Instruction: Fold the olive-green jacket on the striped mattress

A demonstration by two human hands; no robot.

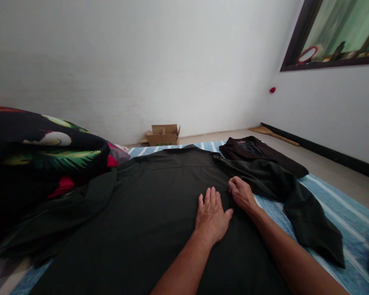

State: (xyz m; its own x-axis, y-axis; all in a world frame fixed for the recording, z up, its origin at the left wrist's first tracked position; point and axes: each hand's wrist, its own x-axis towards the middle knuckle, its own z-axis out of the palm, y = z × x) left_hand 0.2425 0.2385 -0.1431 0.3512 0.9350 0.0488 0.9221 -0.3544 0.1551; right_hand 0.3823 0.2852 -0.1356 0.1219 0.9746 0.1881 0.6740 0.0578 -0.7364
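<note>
A dark green long-sleeved shirt (160,196) lies spread with its back up, collar at the far end and sleeves out to both sides. My left hand (211,217) rests flat on the right part of the shirt's back, fingers stretched out. Just to the right, my right hand (241,192) has its fingers curled in at the shirt's side edge, below the right sleeve (307,217). The fingers seem to pinch the cloth there, though the fingertips are partly hidden. The left sleeve runs down beside a dark bundle.
Beneath lies a blue and white striped sheet (335,200). A folded dark brown garment (261,153) sits at the far right. On the left rises a black floral blanket (49,159). An open cardboard box (162,137) stands by the wall, and a window (335,41) is upper right.
</note>
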